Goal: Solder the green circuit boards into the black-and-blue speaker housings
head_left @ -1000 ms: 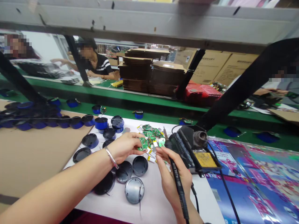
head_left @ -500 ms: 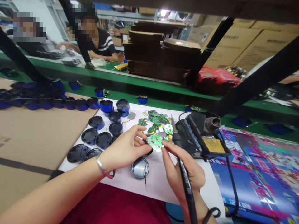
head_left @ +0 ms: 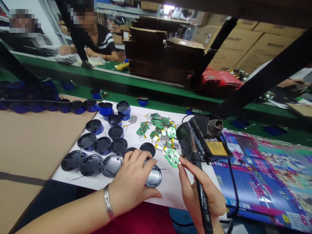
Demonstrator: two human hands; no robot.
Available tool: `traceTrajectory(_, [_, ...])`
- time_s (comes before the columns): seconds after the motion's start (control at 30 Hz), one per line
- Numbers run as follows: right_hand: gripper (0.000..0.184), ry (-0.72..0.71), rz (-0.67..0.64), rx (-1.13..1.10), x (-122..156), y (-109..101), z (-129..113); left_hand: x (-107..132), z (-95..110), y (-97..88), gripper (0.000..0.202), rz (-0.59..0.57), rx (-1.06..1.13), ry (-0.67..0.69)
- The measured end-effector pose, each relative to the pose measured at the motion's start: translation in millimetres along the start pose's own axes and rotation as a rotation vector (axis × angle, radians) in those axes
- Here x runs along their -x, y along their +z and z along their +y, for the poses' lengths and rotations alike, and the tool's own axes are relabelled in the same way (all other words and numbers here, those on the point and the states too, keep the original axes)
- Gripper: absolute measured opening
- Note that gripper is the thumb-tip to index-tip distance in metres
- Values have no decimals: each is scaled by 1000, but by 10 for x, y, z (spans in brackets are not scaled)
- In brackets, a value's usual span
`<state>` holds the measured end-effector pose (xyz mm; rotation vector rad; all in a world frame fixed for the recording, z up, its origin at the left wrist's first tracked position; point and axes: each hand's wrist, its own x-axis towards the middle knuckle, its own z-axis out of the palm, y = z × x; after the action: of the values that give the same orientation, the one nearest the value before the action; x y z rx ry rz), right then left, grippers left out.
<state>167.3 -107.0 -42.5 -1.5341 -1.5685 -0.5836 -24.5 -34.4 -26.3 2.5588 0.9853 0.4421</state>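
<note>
My right hand (head_left: 202,191) pinches the edge of a green circuit board (head_left: 172,157) between thumb and forefinger. In the same hand lies a black soldering iron (head_left: 200,182), its metal tip pointing up and away from me. My left hand (head_left: 134,177) hovers palm down over a round black-and-blue housing (head_left: 154,177), thumb and fingers apart. The hand partly covers this housing, so whether it touches cannot be told. Beyond the board lies a pile of green circuit boards (head_left: 161,123) and small silver battery cells (head_left: 156,139) with yellow tape.
Several round housings (head_left: 102,145) with thin black wires stand on the white sheet (head_left: 168,191) to the left. A soldering iron stand (head_left: 204,139) with a yellow sponge sits right, beside printed plastic film (head_left: 246,182). Cardboard (head_left: 36,139) covers the left side. People work across the green bench.
My left hand has let go of the circuit board and moved down to the near housing. My right hand keeps the board and iron and has shifted slightly right and down.
</note>
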Motion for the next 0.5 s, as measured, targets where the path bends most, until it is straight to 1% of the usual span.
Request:
traceTrajectory(0.03, [47,-1,-2,5,15,-1,0,-9,16,27,65,16,41,-15])
traceTrajectory(0.07, [47,-1,-9,6,25,-2,-1,-21,28,49,54,26,81,-25])
traceTrajectory(0.13, [47,-2,-18,5,35,-7,-6,-43,42,76,24,42,145,-33])
traceTrajectory(0.17, [47,0,-21,2,33,-13,-10,-46,46,76,12,57,168,-33])
traceTrajectory(0.2, [48,4,-25,-2,30,-19,-14,-40,47,65,11,79,186,-33])
traceTrajectory(0.27, [49,5,-37,-24,22,-32,-21,-1,41,7,15,113,210,-27])
traceTrajectory(0.3, [49,1,-49,-41,23,-36,-23,29,32,-33,10,104,224,-12])
traceTrajectory(0.33, [50,-5,-60,-57,28,-36,-25,60,20,-74,6,71,237,16])
traceTrajectory(0.43, [52,-9,-71,-84,70,-8,-25,119,-24,-132,22,-91,241,120])
traceTrajectory(0.47, [52,-4,-63,-83,87,8,-25,120,-34,-117,23,-113,218,135])
traceTrajectory(0.5, [52,-1,-59,-83,100,24,-26,111,-39,-87,20,-102,182,131])
